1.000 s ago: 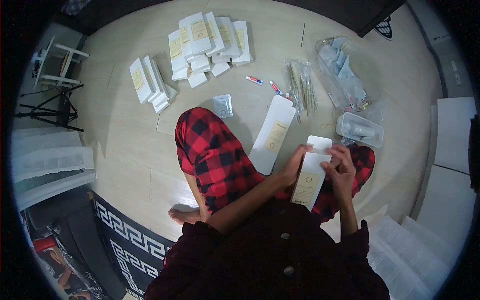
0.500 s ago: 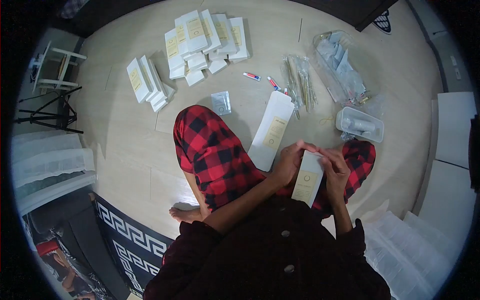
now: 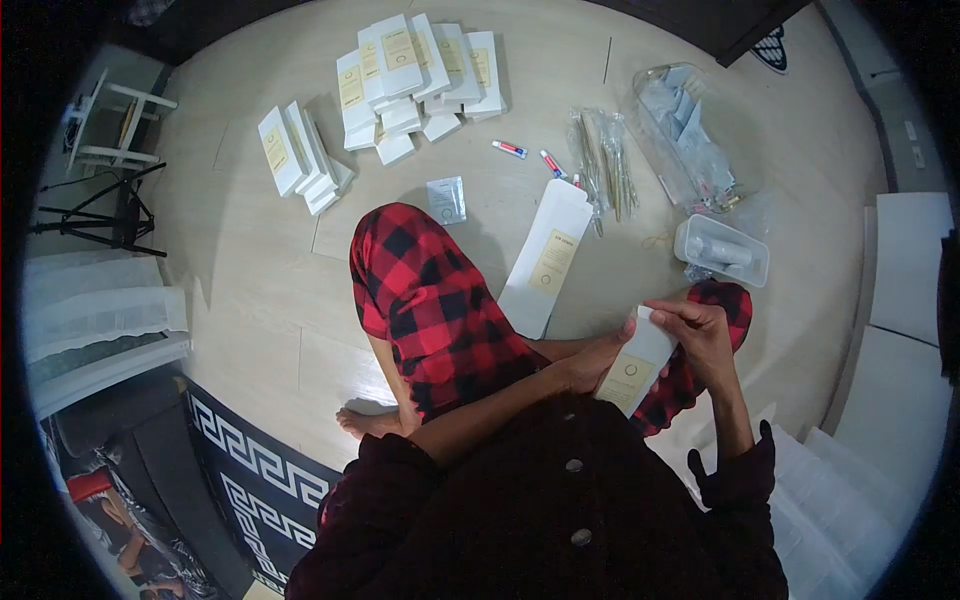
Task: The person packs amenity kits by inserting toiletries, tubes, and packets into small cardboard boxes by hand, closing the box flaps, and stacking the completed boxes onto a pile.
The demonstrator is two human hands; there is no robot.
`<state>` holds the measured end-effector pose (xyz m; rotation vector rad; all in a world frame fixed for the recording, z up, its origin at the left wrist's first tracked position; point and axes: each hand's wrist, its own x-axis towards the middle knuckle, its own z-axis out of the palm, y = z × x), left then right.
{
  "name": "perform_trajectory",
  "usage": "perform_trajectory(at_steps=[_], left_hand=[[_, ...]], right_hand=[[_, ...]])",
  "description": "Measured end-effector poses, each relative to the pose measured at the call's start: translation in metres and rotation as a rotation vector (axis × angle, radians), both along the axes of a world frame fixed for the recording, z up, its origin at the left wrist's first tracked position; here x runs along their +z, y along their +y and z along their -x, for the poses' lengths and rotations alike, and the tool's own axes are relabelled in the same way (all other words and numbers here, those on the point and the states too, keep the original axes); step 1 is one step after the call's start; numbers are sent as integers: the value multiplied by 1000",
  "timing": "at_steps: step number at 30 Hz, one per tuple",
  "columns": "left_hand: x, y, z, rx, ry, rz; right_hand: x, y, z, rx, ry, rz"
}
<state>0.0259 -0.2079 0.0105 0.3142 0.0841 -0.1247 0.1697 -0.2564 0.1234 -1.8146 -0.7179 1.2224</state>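
White box (image 3: 648, 345) grasped by both hands, near right in the scene.
It looks like light, thin card: stiff along the edges, easily dented on its broad face, perhaps a little slippery, so the long sides seem the best place to hold. It lies between the hands, far end leaning right. The left hand (image 3: 597, 362) cradles its left side, thumb near the far end; the right hand (image 3: 703, 330) grips the far right corner with its fingertips. The small flap (image 3: 645, 312) lies between them; whether it is pinched, I cannot tell.
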Motion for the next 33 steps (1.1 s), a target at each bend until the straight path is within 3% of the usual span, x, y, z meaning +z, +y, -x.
perform_trajectory(at_steps=[11,26,28,31,32,33], left_hand=[[-3,-3,1,26,-37,-58],[9,-2,2,99,73,-56],[4,-2,1,100,93,-22],[3,-2,2,81,98,-33],[4,-1,2,83,98,-36],[3,1,3,110,94,43]], right_hand=[[-7,-1,-2,-23,96,20],[-9,-10,12,28,-81,-44],[-11,-13,18,185,-434,-277],[-18,-15,22,149,-545,-297],[-21,-20,24,150,-545,-300],[-26,-27,28,-40,-284,-182]])
